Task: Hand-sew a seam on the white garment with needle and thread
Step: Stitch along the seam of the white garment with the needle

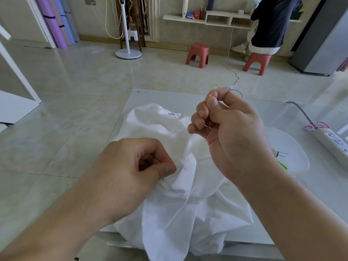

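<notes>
Both hands are curled: the left hand (143,166) pinches the white garment (169,194), the right hand (222,125) pinches the needle (216,86).

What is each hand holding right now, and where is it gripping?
The left hand pinches a fold of the white garment near its seam edge. The right hand pinches the needle near its lower end, tip poking above the fingers.
</notes>
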Demonstrator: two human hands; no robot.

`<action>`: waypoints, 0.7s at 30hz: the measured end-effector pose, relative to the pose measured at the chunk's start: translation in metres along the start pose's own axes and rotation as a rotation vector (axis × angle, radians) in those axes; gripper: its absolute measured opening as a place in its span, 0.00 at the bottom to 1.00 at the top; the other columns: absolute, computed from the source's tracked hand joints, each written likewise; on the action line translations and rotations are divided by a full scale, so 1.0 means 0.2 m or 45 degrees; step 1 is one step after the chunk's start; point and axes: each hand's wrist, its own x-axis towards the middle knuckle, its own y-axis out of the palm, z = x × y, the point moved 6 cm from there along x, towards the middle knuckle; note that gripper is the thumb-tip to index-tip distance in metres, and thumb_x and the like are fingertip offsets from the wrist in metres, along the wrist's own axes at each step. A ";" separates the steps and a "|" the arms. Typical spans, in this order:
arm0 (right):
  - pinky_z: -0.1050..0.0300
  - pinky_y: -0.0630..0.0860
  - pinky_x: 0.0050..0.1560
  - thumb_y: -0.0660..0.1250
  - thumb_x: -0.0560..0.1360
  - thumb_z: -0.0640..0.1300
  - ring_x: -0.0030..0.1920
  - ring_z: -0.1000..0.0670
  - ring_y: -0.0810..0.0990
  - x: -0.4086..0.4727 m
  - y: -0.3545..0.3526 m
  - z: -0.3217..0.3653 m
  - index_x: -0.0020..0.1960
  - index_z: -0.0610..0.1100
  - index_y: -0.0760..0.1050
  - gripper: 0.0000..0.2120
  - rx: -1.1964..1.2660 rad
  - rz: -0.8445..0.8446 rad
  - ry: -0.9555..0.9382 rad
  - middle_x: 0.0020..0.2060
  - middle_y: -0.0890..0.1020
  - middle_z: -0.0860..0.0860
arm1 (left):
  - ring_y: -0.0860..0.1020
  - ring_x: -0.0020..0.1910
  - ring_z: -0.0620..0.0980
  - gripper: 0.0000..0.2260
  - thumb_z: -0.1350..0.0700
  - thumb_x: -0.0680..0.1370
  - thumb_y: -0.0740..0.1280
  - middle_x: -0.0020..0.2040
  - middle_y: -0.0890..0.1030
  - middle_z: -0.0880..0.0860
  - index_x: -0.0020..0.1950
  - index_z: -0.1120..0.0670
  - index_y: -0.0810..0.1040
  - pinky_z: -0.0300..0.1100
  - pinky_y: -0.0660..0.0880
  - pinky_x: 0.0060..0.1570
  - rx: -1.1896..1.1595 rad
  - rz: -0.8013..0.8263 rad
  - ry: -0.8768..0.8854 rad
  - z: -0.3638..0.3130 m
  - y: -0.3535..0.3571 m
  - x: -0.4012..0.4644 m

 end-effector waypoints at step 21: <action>0.53 0.68 0.32 0.54 0.85 0.29 0.30 0.47 0.67 0.01 0.05 0.04 0.46 0.40 0.70 0.13 -0.209 0.132 -0.179 0.31 0.70 0.48 | 0.87 0.45 0.44 0.16 0.63 0.77 0.76 0.41 0.89 0.45 0.44 0.39 0.88 0.51 0.82 0.58 -0.105 0.044 -0.052 -0.01 -0.02 0.00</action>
